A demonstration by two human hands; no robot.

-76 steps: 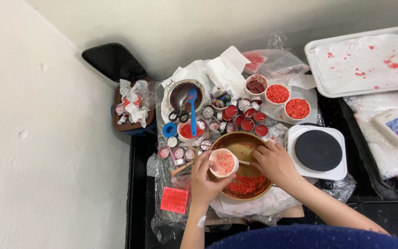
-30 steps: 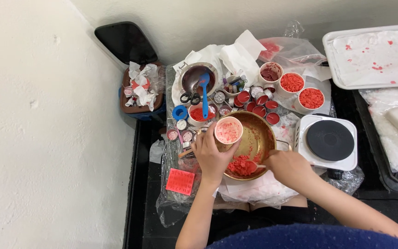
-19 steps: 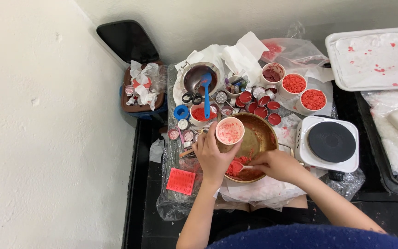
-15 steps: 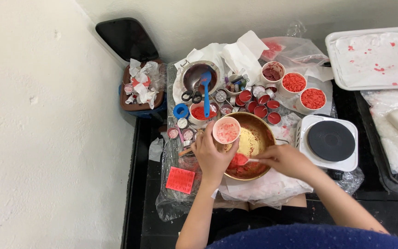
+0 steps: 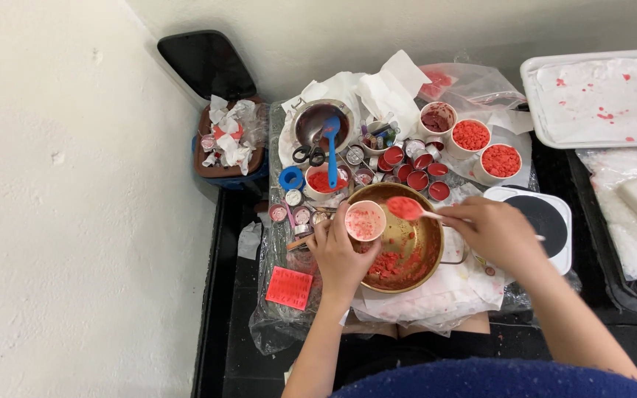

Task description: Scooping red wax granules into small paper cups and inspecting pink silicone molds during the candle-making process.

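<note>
Left hand (image 5: 340, 254) gripped small cup (image 5: 365, 220) of red bits over brass bowl (image 5: 425, 247); I saw right hand (image 5: 492, 232) closed on loaded spoon (image 5: 407, 208) beside the cup.

Glossy brass-coloured metal bowl (image 5: 414, 243), matt white plastic-looking cup (image 5: 365, 221), crinkled paper sheets (image 5: 377, 92), shiny clear plastic wrap (image 5: 274, 324).

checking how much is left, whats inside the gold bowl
Inside the gold bowl lies a heap of red flakes toward the near side, with bare metal beyond. The small white cup in the left hand and the loaded spoon cover its far-left part.
</note>
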